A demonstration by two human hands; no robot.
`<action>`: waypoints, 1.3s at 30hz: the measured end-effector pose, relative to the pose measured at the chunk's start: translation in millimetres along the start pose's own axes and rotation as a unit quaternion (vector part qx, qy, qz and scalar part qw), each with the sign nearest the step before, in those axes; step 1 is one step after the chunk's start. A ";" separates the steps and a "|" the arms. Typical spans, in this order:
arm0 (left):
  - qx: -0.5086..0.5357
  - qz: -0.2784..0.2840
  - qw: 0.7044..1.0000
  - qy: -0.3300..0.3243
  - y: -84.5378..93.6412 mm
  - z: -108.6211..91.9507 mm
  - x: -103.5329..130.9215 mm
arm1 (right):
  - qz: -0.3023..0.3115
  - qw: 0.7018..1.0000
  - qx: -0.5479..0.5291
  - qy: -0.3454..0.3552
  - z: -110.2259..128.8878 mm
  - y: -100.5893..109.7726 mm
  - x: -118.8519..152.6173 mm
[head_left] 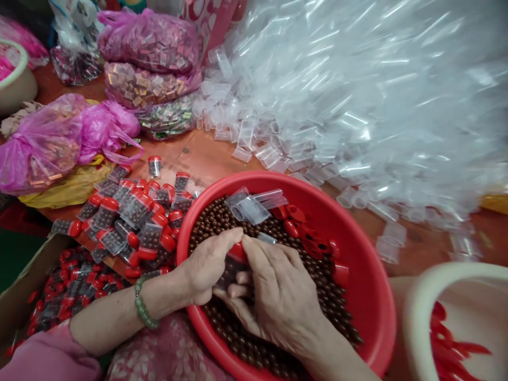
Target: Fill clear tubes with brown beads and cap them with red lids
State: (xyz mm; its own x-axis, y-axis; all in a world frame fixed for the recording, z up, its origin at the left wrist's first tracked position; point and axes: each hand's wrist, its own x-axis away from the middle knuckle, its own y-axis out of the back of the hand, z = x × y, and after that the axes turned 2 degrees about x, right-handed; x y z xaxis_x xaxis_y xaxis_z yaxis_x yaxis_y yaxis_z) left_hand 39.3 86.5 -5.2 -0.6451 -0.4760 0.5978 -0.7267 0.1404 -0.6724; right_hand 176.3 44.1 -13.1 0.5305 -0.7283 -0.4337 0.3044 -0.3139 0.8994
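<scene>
Over a red basin (377, 286) of brown beads (257, 344), both hands meet around one clear container with a red cap (237, 252). My left hand (212, 262), with a green bead bracelet above the wrist, grips its left side. My right hand (278, 288) closes round it from the right, fingertips at the cap. Dark beads show inside the container; its lower part is hidden by fingers. Empty clear tubes (250, 209) lie on the beads beyond the hands, and loose red caps (304, 230) lie at the basin's right side.
Filled red-capped containers (138, 211) are heaped left of the basin, above a carton (51, 254) holding more. A huge pile of clear tubes (337, 95) covers the back right. Pink bags (151, 42) stand at back left. A cream tub (420, 301) with red pieces is at lower right.
</scene>
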 end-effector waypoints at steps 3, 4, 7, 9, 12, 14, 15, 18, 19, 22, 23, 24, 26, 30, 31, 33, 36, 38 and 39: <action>-0.067 -0.049 0.993 -0.085 2.4 4.4 5.0 | -0.015 1.000 0.021 -0.014 7.9 1.9 1.7; -0.094 -0.065 0.987 -0.114 3.6 6.6 7.2 | -0.024 0.999 0.027 -0.009 10.9 2.9 3.0; -0.177 -0.091 0.967 -0.157 7.7 12.3 16.8 | -0.041 0.999 0.021 0.013 18.7 7.0 7.8; -0.251 -0.074 0.950 -0.171 10.9 12.1 27.7 | -0.038 0.999 -0.006 0.015 21.9 11.0 9.2; -0.360 -0.066 0.915 -0.173 16.5 1.7 52.5 | -0.001 0.997 -0.077 0.016 18.7 17.3 7.5; -0.432 -0.136 0.877 -0.161 22.0 -11.7 71.4 | 0.029 0.995 -0.090 -0.005 8.5 19.3 7.4; -0.485 -0.190 0.836 -0.173 25.6 -19.8 79.8 | 0.043 0.995 -0.080 -0.030 0.9 19.1 8.6; -0.661 -0.350 0.617 -0.246 39.1 -44.1 94.0 | 0.096 0.985 -0.038 -0.135 -26.7 12.9 17.9; -0.701 -0.384 0.540 -0.265 43.2 -50.3 94.2 | 0.117 0.979 -0.037 -0.162 -35.7 9.4 21.7; -0.760 -0.401 0.397 -0.323 47.9 -59.0 81.3 | 0.181 0.964 -0.046 -0.187 -56.5 -1.8 29.9; -0.768 -0.376 0.383 -0.351 45.9 -58.8 73.0 | 0.195 0.963 -0.054 -0.179 -61.1 -4.8 30.7; -0.773 -0.339 0.378 -0.379 42.2 -57.8 63.2 | 0.204 0.962 -0.065 -0.167 -64.8 -7.1 30.6; -0.793 -0.227 0.390 -0.409 31.0 -55.3 40.3 | 0.221 0.960 -0.092 -0.143 -70.4 -8.1 27.8; -0.849 -0.065 0.374 -0.367 4.6 -56.8 -7.7 | 0.315 0.934 -0.080 -0.151 -79.2 2.3 17.3; -0.861 -0.055 0.360 -0.354 -1.4 -58.6 -17.9 | 0.340 0.924 -0.064 -0.162 -80.9 6.0 14.6; -0.883 -0.039 0.325 -0.337 -11.9 -62.6 -34.1 | 0.377 0.906 -0.029 -0.187 -82.3 11.8 9.5; -0.912 -0.004 0.280 -0.300 -22.6 -66.8 -44.8 | 0.407 0.889 -0.006 -0.210 -75.6 13.4 3.0; -0.916 0.003 0.277 -0.289 -25.0 -67.0 -42.5 | 0.415 0.887 -0.024 -0.201 -66.0 10.3 0.0; -0.913 -0.002 0.285 -0.291 -24.5 -66.1 -38.8 | 0.416 0.888 -0.040 -0.192 -60.7 8.2 -0.9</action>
State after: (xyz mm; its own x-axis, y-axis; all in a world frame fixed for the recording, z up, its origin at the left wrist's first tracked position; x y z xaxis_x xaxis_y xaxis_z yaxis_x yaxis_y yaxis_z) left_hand 66.5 159.0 16.9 -0.8817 -0.4672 0.0660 0.0196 0.1035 0.9944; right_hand 226.4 79.1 -8.6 0.2939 -0.8467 0.4435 -0.0028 0.4632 0.8862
